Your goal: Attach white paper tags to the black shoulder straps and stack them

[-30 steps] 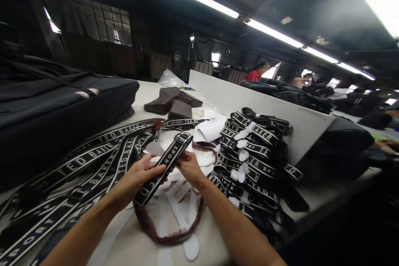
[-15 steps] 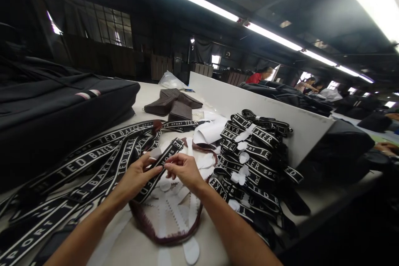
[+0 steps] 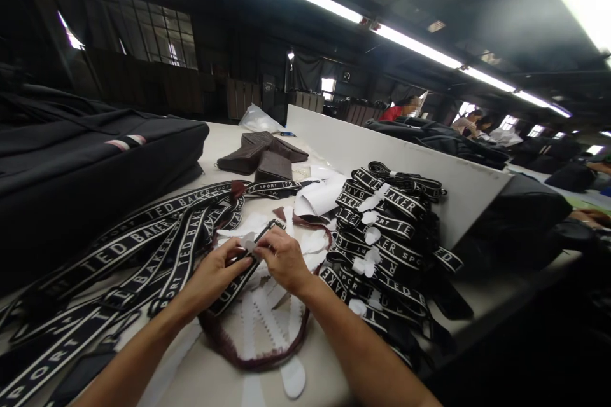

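Black webbing with white lettering: the strap [image 3: 236, 287] sits folded between my hands, above white strips [image 3: 249, 327] on the desk [image 3: 222, 138]. My left hand [image 3: 214, 273] has its grip closed on it; my right hand [image 3: 286, 261] pinches it higher, beside a white tab [image 3: 249, 241]. I expect it light, supple, sturdy (perhaps springy at the folds), best pressed flat mid-length, thumb against fingers.

Bare tabletop [image 3: 221, 136] between black bag [image 3: 95, 191] and brown pieces [image 3: 252, 151]; loose straps [image 3: 136, 238] across near side.
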`<state>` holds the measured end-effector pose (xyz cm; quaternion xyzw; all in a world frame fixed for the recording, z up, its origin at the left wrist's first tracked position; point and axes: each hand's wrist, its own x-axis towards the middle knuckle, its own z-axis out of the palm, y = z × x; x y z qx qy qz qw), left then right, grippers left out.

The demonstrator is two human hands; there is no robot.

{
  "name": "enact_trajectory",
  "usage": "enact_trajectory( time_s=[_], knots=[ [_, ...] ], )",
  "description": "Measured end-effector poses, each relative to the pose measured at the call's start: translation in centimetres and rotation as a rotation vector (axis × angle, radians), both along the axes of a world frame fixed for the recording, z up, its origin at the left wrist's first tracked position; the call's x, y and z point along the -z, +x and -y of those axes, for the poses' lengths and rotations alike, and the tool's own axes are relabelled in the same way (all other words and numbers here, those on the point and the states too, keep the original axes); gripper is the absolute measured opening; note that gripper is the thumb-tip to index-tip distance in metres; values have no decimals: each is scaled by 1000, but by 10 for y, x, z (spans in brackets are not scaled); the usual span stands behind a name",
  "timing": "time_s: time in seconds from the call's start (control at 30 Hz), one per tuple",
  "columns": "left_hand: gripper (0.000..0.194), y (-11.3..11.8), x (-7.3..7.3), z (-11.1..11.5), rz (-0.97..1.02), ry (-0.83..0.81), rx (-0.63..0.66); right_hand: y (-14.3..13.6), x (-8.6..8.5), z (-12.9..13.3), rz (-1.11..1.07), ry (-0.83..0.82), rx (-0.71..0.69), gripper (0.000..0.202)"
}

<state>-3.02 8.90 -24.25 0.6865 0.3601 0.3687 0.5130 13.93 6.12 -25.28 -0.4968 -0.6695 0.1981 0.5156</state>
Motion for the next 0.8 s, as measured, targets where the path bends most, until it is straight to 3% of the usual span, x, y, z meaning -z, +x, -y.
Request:
enact_trajectory(
  time_s=[0.07,0.2,0.3,0.4,0.57,0.8],
  knots=[
    [49,1,0,0,-12,21,5,-1,2,-1,-81,32,-42,6],
    [47,0,2,-1,-59,84,12,-2,5,-4,-381,-174,-237,21],
    [43,0,4,-1,-167,177,-12,-3,7,-5,-448,-249,-280,24],
    [34,1,7,2,-307,291,-69,-5,7,-4,-421,-273,-264,17],
    [26,5,6,9,-366,397,-264,-10,7,-2,-406,-249,-140,11],
    [24,7,1,14,-250,462,-314,-9,12,-4,-255,-238,-10,16]
  ],
)
